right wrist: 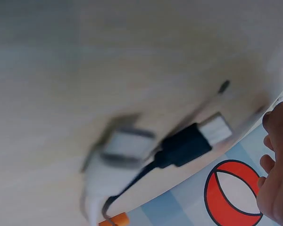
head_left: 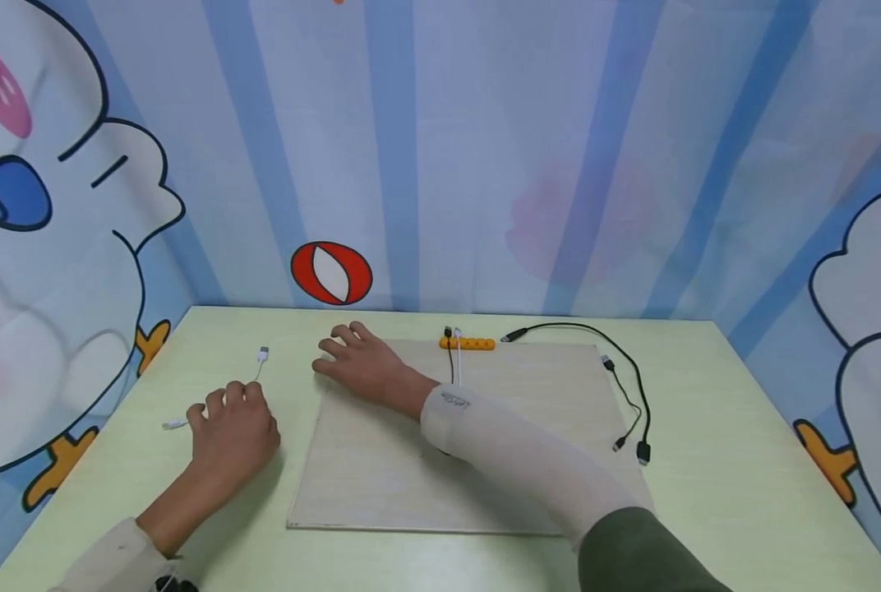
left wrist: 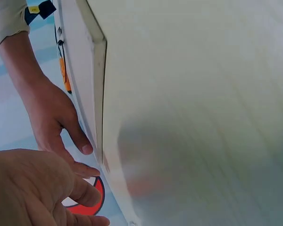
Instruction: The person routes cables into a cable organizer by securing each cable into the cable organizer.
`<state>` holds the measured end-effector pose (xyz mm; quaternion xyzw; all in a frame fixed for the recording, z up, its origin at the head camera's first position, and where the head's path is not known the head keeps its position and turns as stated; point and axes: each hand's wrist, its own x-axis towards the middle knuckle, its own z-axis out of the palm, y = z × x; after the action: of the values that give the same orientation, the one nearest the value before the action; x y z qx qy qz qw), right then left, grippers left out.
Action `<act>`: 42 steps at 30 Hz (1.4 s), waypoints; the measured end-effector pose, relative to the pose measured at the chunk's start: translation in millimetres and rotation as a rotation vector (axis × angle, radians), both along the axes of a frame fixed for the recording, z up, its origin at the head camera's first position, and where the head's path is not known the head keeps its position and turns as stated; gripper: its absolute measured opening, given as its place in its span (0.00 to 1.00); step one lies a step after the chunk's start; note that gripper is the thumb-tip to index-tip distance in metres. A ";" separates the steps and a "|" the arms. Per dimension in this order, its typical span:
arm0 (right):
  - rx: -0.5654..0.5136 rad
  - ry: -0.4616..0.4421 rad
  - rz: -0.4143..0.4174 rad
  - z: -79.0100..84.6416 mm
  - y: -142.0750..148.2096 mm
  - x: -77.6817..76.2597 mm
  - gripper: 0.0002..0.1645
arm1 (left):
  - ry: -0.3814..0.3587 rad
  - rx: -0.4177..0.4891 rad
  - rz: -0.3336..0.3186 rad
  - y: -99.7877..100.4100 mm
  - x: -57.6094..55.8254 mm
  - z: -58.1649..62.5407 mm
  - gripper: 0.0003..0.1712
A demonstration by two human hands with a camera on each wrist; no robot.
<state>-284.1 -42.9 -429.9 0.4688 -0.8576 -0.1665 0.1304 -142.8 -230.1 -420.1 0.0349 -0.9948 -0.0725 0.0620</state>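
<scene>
My left hand (head_left: 233, 432) is low over the left side of the table, fingers loosely bent. A white USB cable (head_left: 263, 355) lies there; one plug shows beyond the fingers, the other plug (head_left: 174, 425) to their left, and the stretch between is hidden by the hand. No cable shows between the left fingers (left wrist: 85, 193) in the left wrist view. My right hand (head_left: 362, 366) reaches across to the far left corner of a pale wooden board (head_left: 381, 493), fingers spread and holding nothing. Behind its wrist, a black plug (right wrist: 186, 146) and a white plug (right wrist: 127, 146) stand up close to the right wrist camera.
An orange cable holder (head_left: 477, 344) sits at the board's back edge with the black and white cables in it. A long black cable (head_left: 636, 370) and a short black cable (head_left: 625, 395) lie at the board's right. A printed curtain (head_left: 470, 164) hangs behind the table.
</scene>
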 end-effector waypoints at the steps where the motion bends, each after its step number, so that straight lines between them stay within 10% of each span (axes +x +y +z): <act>1: 0.002 0.003 0.001 0.4 -1.6 -0.3 0.28 | 0.000 0.002 0.004 -2.3 -0.2 0.6 0.21; 42: 0.046 -0.070 -0.082 9.3 -62.5 7.8 0.36 | -0.130 0.005 0.143 -72.3 12.2 -4.8 0.14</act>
<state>-276.4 -105.3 -420.7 0.4415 -0.8761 -0.1750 0.0828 -130.6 -302.4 -424.9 0.1107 -0.9915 -0.0681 0.0023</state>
